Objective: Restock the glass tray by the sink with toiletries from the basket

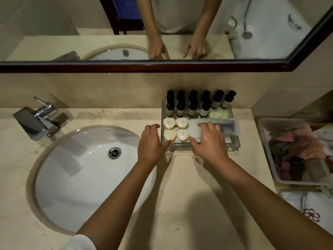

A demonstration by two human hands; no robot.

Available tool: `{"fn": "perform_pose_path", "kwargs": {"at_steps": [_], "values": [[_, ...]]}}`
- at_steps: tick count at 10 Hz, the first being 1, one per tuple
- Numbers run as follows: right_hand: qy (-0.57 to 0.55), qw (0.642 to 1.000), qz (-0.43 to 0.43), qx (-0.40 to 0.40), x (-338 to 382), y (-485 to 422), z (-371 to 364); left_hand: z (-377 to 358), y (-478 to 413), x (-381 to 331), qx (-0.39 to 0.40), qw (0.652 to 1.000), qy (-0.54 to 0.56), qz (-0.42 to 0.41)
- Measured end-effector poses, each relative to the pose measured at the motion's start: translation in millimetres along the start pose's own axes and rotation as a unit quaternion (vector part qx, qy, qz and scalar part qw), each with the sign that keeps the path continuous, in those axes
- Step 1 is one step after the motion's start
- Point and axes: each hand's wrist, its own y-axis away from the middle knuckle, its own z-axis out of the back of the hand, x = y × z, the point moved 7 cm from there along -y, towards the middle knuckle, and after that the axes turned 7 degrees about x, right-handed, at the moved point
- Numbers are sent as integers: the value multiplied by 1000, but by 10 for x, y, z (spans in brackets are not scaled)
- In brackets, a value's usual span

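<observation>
The left hand (150, 143) touches the glass tray's (235, 142) left side, the right hand (210, 139) its packets (228, 124); fingers (204, 125) wide, probably tidying.

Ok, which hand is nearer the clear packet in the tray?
Right. The right hand lies over the packet; the left hand is at the tray, left of the soaps.

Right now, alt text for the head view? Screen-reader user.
Two bare hands work at a glass tray on a counter right of the sink: the left hand touches its front-left corner, the right hand rests on clear packets inside. The tray also holds four heart-shaped soaps, with dark-capped bottles along the back; a plastic basket sits far right.
</observation>
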Motion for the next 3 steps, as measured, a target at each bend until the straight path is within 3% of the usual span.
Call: {"fn": "perform_pose_path", "kwargs": {"at_steps": [3], "values": [[-14,1000,-13,-25,50,254,788,845,-5,-450,-6,992,-108,-71]]}}
